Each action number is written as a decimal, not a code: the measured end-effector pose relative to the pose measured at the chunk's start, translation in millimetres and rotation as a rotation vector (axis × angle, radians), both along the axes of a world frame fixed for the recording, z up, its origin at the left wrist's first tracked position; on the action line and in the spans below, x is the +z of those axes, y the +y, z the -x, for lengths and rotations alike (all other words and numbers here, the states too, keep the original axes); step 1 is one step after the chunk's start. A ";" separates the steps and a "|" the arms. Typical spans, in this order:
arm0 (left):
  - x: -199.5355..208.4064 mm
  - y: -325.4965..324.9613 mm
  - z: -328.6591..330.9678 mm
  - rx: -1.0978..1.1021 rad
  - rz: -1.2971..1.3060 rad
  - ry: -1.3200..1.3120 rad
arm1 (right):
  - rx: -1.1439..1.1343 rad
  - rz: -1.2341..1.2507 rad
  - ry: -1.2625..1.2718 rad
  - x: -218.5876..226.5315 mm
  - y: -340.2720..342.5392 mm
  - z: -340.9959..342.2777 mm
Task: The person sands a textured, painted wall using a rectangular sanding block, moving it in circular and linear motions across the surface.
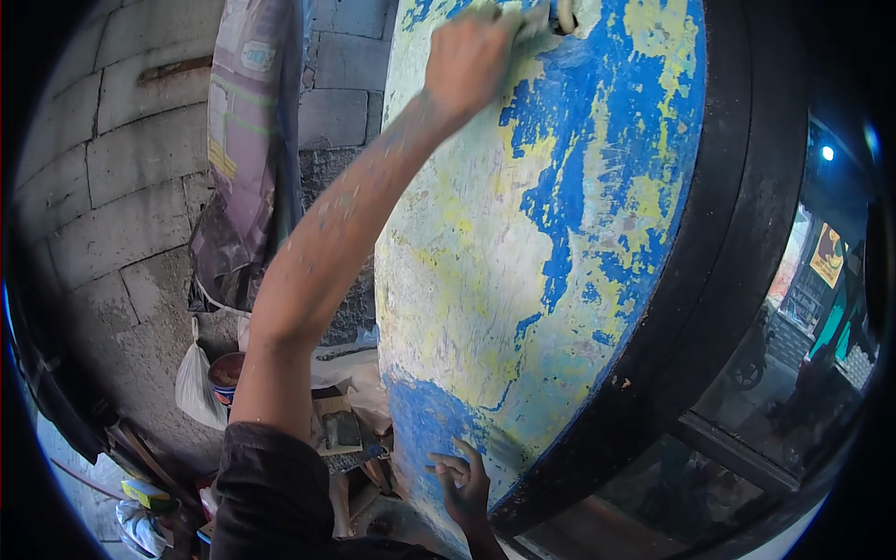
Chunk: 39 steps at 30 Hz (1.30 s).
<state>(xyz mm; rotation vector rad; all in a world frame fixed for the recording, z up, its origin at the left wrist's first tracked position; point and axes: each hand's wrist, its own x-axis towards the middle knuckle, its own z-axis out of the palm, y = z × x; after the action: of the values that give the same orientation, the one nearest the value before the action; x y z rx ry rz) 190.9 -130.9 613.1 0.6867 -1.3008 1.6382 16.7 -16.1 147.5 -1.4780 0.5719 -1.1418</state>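
Note:
A tall panel (467, 271) stands before me, its blue and yellow paint worn away in patches to a pale surface. My left hand (471, 56) is raised to its top, closed round a flat grey tool that looks like a scraper (535, 25); motion blurs it and the fist hides its handle. Just right of the tool is a dark hole (565, 26) in the panel, with a beige piece in it. Paint flecks cling to my left forearm. Low down, my right hand (462, 481) is open in front of the blue patch, fingers apart and loosely bent, holding nothing.
A dark frame (719, 215) borders the panel on the right, beside dark glass (691, 485). On the left, a purple sheet (247, 121) hangs against the block wall (140, 121). A white bag (198, 385), a small bucket (227, 371) and clutter lie below.

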 end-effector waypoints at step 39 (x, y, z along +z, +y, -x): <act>-83.2 93.0 85.9 -1.373 -0.387 0.583 | -0.966 1.550 0.599 336.6 -24.1 10.8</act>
<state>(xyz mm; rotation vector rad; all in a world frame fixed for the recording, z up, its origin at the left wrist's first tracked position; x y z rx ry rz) 105.0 -37.8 529.9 0.2693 -1.1628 0.0627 5.8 -40.2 484.1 -3.1164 0.9107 -2.1040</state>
